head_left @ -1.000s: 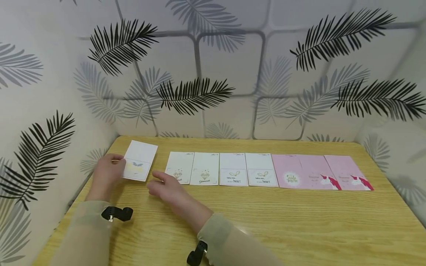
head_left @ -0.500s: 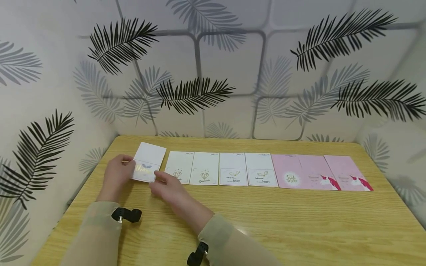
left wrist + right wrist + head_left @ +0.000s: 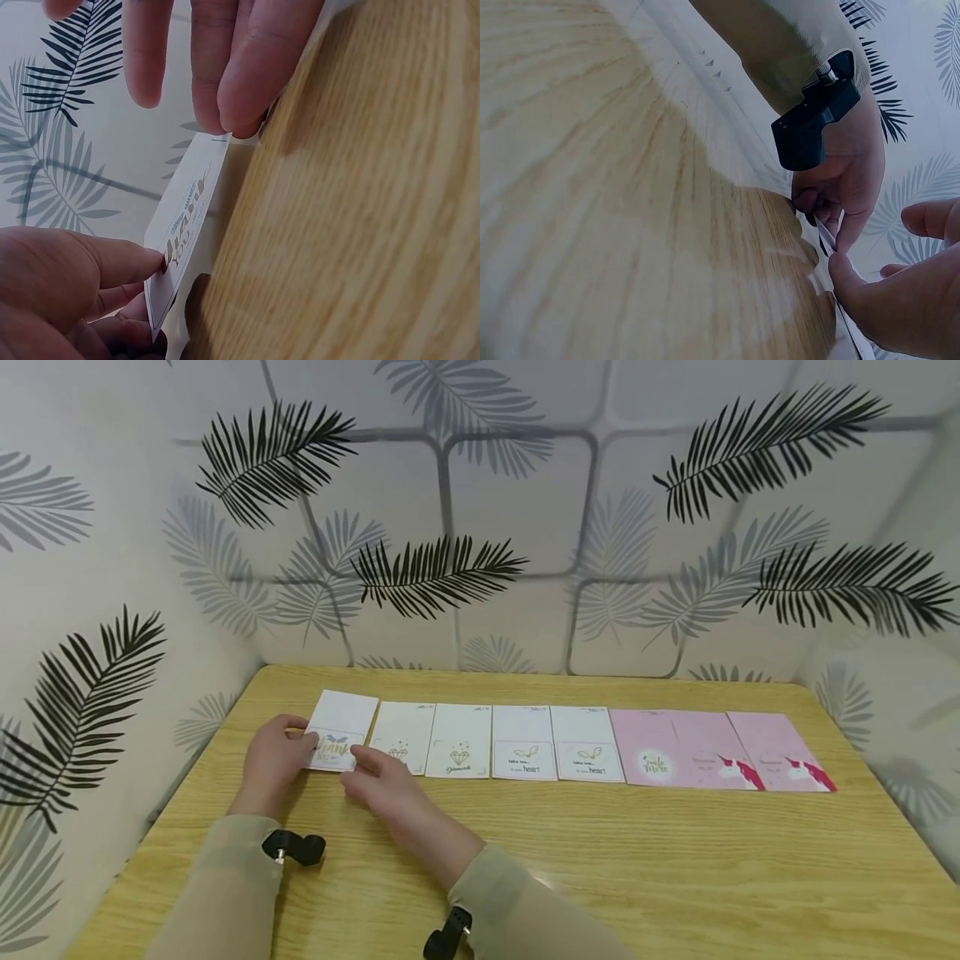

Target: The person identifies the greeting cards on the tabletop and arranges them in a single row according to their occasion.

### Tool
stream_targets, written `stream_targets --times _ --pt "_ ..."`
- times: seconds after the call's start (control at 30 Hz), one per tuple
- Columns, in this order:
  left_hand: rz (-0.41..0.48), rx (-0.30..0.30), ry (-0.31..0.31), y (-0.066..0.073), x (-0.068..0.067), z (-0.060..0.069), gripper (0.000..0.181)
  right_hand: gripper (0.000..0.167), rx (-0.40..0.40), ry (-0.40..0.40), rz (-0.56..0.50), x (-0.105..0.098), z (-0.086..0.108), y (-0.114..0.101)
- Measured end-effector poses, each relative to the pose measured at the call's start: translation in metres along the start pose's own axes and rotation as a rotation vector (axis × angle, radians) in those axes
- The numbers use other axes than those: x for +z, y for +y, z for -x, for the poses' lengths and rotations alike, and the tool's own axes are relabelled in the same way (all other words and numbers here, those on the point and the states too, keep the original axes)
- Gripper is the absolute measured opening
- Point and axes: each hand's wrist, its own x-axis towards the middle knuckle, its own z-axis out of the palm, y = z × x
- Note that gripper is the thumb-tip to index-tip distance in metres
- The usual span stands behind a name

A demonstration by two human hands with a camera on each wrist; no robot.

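Observation:
My left hand (image 3: 273, 760) pinches the left edge of a white greeting card (image 3: 341, 710) lettered "Thank you" in gold, its thumb on top. At the card's lower right edge is my right hand (image 3: 390, 789), fingers fairly straight. In the left wrist view the right hand's fingertips (image 3: 232, 124) meet the far end of the tilted card (image 3: 187, 206). The right wrist view shows the left hand (image 3: 847, 180) gripping the card nearly edge-on, beside my right thumb (image 3: 845, 274). Just right of it lies a diamond card (image 3: 405, 722), partly covered by my right hand.
Rightward runs a row: another diamond card (image 3: 459, 731), two winged "take me" cards (image 3: 522, 727) (image 3: 581, 727), a pink "smile more" card (image 3: 645, 735) and two pink unicorn cards (image 3: 708, 739) (image 3: 776, 739). A patterned wall (image 3: 517, 627) borders the wooden table (image 3: 600, 852).
My left hand has brought the thank-you card rightward, up against the row's left end, and the card has straightened. My right hand has shifted slightly right, its pose much the same.

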Motion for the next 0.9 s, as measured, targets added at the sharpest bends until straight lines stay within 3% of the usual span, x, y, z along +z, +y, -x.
stream_targets --times 0.33,0.6,0.9 --pt "-0.046 -0.003 0.015 0.002 0.003 0.001 0.045 0.057 0.009 0.023 0.03 0.001 0.001 -0.002" --pt "-0.07 -0.043 0.04 0.004 0.008 0.0 0.045 0.054 -0.012 0.066 0.067 -0.001 0.0 -0.005" --pt "-0.134 -0.005 0.085 0.007 0.012 0.005 0.042 0.054 -0.004 0.074 0.092 -0.003 0.0 -0.004"
